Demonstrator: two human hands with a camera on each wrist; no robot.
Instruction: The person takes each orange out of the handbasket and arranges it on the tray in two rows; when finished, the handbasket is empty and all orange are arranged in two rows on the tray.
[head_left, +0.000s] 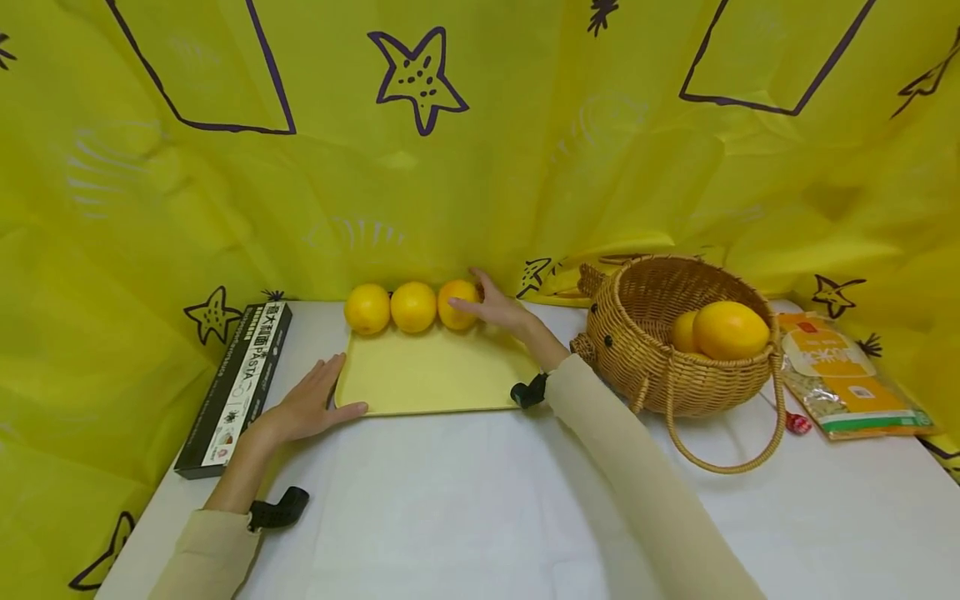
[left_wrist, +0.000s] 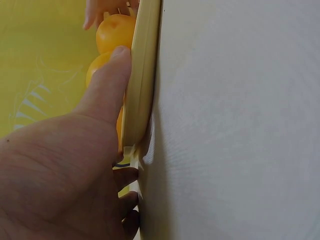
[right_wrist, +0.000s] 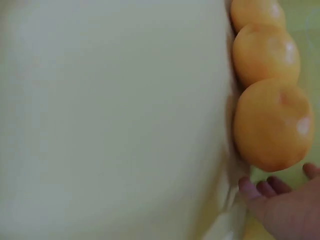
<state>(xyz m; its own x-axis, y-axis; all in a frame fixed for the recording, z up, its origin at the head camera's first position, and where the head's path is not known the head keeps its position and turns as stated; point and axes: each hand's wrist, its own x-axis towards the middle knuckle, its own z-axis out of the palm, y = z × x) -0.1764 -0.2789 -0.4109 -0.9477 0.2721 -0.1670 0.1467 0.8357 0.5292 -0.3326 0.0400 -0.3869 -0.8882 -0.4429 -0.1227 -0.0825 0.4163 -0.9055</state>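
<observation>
Three oranges stand in a row along the far edge of a pale yellow tray (head_left: 435, 375): a left one (head_left: 367, 309), a middle one (head_left: 413, 307) and a right one (head_left: 454, 305). My left hand (head_left: 303, 408) rests at the tray's near left corner, its fingers extended and its thumb lying along the rim in the left wrist view. My right hand (head_left: 498, 307) is beside the right orange with fingers spread. In the right wrist view a small gap shows between its fingertips (right_wrist: 245, 185) and the nearest orange (right_wrist: 272, 125).
To the right stands a wicker basket (head_left: 720, 396) shaped like an animal, with yellow-orange fruit (head_left: 731, 331) inside and a hanging handle. Beyond it lie a food packet (head_left: 847, 375) and a red wrapped lollipop (head_left: 797, 423). A black-and-white pasta box (head_left: 240, 387) lies at the left.
</observation>
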